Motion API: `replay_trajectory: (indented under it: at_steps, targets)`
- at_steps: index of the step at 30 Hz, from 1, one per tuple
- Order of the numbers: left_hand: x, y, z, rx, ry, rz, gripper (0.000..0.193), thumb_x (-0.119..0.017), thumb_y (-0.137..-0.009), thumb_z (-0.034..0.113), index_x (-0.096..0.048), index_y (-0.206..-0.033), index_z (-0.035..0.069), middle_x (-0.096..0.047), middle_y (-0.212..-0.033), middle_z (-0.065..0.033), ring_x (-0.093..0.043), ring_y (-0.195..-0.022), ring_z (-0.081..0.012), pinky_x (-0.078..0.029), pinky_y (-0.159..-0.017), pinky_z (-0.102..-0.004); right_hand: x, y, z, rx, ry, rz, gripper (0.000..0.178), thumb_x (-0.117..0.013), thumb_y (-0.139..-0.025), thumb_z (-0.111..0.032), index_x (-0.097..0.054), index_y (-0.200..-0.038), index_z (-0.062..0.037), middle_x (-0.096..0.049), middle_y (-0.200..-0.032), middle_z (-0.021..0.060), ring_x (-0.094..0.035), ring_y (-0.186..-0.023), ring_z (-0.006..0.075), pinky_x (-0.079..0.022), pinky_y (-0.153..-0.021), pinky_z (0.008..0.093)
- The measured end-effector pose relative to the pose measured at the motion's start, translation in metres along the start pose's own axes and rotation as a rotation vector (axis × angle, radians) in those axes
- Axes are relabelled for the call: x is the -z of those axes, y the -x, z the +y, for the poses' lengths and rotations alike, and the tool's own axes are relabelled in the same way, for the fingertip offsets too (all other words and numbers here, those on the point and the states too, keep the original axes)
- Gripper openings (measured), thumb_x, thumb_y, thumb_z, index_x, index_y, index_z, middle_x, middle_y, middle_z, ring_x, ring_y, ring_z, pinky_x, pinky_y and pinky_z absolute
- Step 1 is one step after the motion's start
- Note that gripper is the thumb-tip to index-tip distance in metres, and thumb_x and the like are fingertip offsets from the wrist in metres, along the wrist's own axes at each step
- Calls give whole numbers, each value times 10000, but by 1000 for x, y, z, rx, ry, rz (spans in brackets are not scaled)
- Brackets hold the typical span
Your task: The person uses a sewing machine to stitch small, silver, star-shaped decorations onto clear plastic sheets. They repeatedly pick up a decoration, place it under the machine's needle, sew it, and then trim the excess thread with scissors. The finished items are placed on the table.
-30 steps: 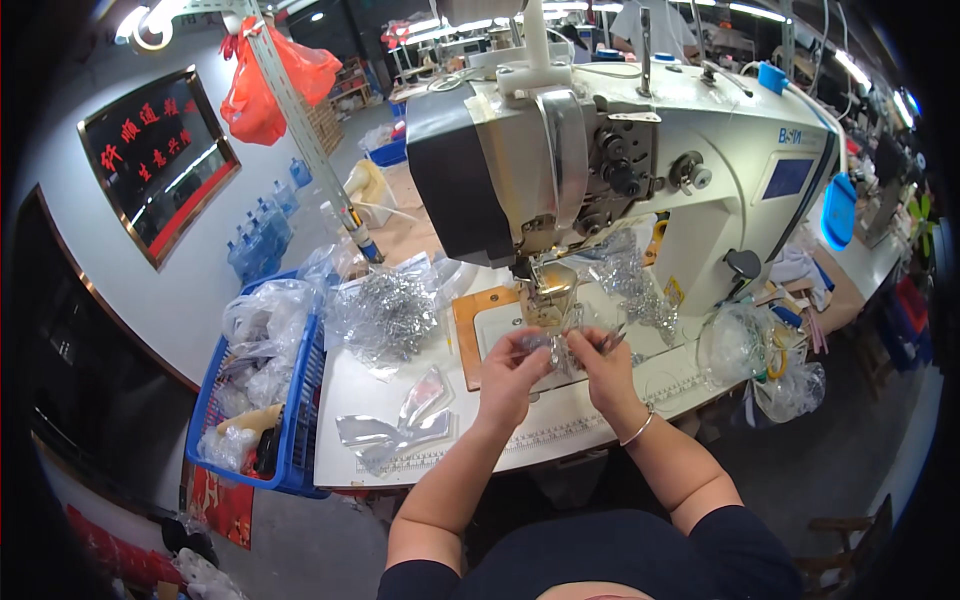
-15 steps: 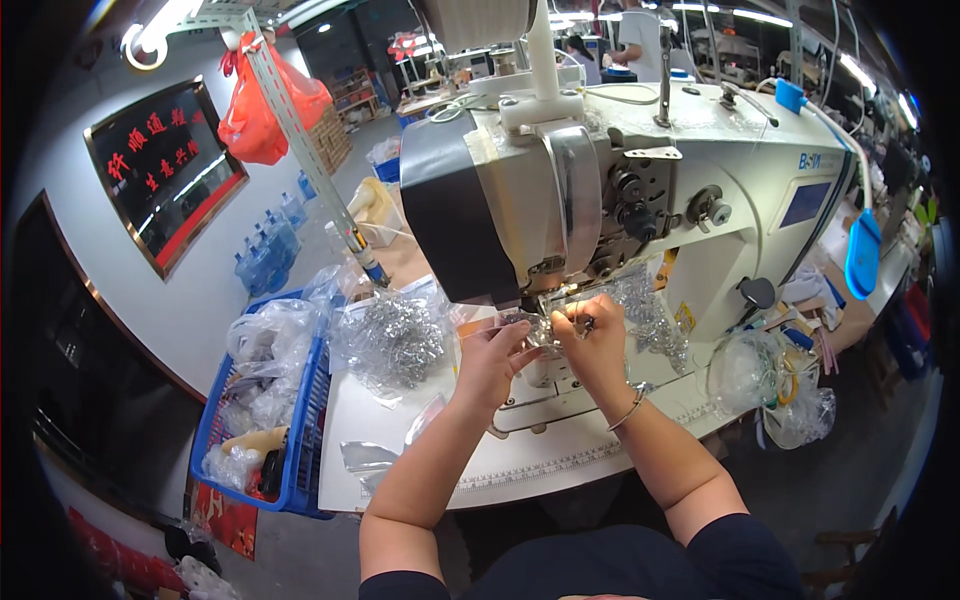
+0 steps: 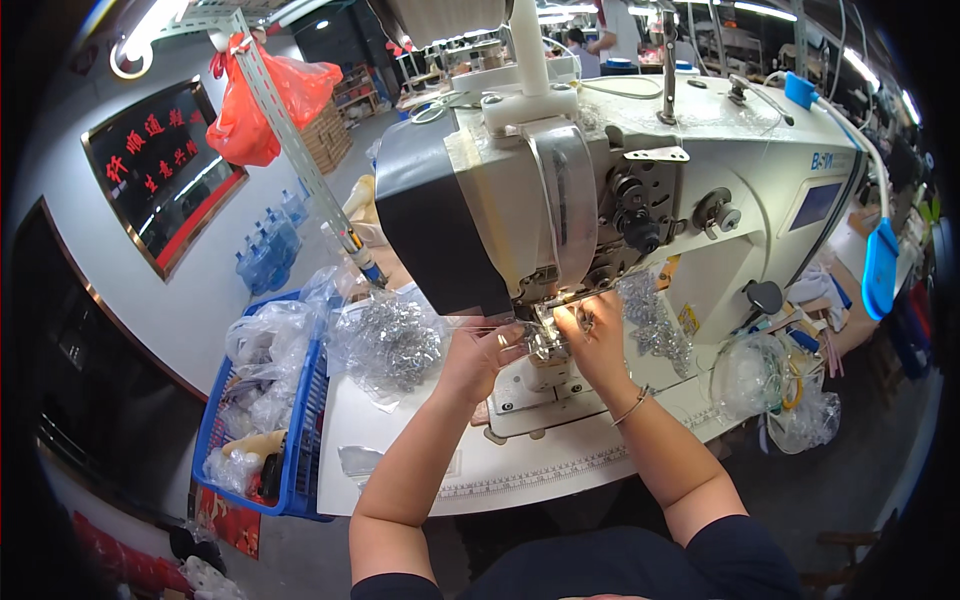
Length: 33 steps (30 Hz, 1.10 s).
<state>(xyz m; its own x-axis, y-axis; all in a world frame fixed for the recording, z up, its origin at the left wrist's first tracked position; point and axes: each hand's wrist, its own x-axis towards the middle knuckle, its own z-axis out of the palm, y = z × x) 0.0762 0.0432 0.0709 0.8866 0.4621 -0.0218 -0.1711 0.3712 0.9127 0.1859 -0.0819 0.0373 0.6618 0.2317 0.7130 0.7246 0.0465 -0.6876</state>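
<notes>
My left hand (image 3: 478,362) is at the left of the needle area of a white sewing machine (image 3: 690,235), its fingertips pinched together. Thin strands run by its fingers; what it grips is too small to make out. My right hand (image 3: 598,345) reaches in under the machine head, fingers curled close to the presser foot (image 3: 545,340). Whatever lies between those fingers is hidden. Beside my left hand, a clear plastic bag (image 3: 385,340) holds many small shiny silver pieces. More silver pieces (image 3: 655,330) lie to the right of my right hand, under the machine arm.
A blue basket (image 3: 312,440) of plastic bags stands left of the white table (image 3: 520,480), which has a ruler strip (image 3: 560,466) near its front edge. Clear bags (image 3: 750,375) and scissors with yellow handles (image 3: 793,385) sit at the right. A metal post (image 3: 290,140) rises at the left.
The view has shifted a little, so the machine appears further left and nearer. My left hand has drawn slightly left and away from the right hand, which stays by the presser foot.
</notes>
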Motion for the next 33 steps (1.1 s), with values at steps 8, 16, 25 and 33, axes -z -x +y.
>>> replay_trajectory:
  at_steps: [8, 16, 25, 33]
  targets:
    - [8, -3, 2, 63, 30, -54, 143, -629, -776, 14, -599, -915, 21, -627, -857, -65, -616, -766, -156, -528, -737, -316, -3, 0, 2, 32, 0, 31, 135, -692, -691, -77, -579, -764, -70, -527, -840, 78, -465, -870, 281, -357, -786, 387]
    - [5, -2, 8, 51, 5, -40, 145, -622, -774, 2, -599, -916, 16, -630, -862, -76, -617, -773, -165, -528, -732, -316, -3, -2, 3, 38, 1, 26, 145, -697, -674, -64, -578, -758, -65, -547, -831, 80, -479, -860, 286, -365, -781, 379]
    - [1, -3, 11, 91, -23, 39, 65, -614, -770, -5, -575, -820, 9, -606, -793, -74, -620, -729, -181, -530, -711, -330, -5, -1, 1, -25, -20, 43, 151, -708, -658, -57, -593, -755, -66, -548, -836, 90, -482, -868, 294, -381, -781, 391]
    - [1, -6, 13, 70, -42, 24, 76, -599, -774, 2, -575, -847, 0, -595, -782, -71, -613, -730, -175, -528, -721, -319, -10, -6, 7, -143, -114, -12, 147, -681, -641, -20, -624, -771, -60, -573, -855, 95, -492, -863, 304, -373, -773, 380]
